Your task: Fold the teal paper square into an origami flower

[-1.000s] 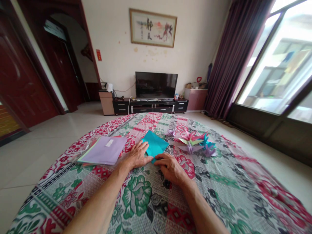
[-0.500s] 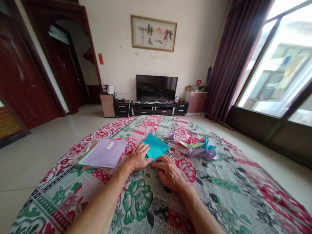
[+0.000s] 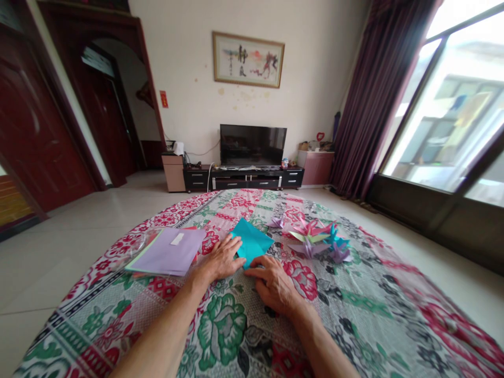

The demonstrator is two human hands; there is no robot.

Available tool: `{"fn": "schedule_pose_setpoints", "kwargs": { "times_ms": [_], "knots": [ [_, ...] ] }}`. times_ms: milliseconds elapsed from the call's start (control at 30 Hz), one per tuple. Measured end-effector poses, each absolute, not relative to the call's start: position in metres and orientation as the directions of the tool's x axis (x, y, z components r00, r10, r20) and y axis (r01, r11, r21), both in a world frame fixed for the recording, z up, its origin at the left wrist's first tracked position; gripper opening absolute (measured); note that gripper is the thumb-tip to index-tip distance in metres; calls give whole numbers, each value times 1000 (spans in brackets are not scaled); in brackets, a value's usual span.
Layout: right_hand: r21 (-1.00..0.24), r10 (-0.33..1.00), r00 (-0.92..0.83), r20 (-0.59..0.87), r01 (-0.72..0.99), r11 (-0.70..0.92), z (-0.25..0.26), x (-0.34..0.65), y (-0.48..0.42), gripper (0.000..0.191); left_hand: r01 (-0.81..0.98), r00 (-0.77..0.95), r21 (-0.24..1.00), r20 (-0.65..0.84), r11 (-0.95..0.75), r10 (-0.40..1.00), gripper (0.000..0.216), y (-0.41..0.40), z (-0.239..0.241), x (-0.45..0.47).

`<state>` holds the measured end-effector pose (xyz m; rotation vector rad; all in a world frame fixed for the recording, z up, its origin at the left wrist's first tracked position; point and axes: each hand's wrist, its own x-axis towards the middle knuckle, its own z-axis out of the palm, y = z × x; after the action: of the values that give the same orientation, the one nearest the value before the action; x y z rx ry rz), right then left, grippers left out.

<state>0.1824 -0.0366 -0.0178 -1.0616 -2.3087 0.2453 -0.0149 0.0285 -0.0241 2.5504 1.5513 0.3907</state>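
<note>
A folded teal paper sheet [image 3: 252, 241] lies on the flowered tablecloth [image 3: 220, 325] just beyond my hands. My left hand [image 3: 221, 261] lies flat with its fingers spread, pressing the paper's left edge. My right hand [image 3: 272, 284] rests knuckles up at the paper's near corner, its fingers pressed down on the fold. Neither hand lifts the sheet off the cloth.
A stack of coloured paper with a lilac top sheet [image 3: 167, 252] lies to the left. Several finished folded paper pieces [image 3: 317, 239] sit to the right. Beyond the table are a tiled floor, a TV [image 3: 252, 145] on a low cabinet, and a window on the right.
The view has tipped slightly, so everything sits a little lower in the frame. My hands stay on the teal paper, the right one shifted a bit along the near fold.
</note>
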Motion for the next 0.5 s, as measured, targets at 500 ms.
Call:
{"fn": "schedule_pose_setpoints", "kwargs": {
  "times_ms": [500],
  "knots": [
    [-363, 720, -564, 405, 623, 692, -11, 180, -40, 49, 850, 451, 237, 134, -471, 882, 55, 28, -19, -13]
  ]
}}
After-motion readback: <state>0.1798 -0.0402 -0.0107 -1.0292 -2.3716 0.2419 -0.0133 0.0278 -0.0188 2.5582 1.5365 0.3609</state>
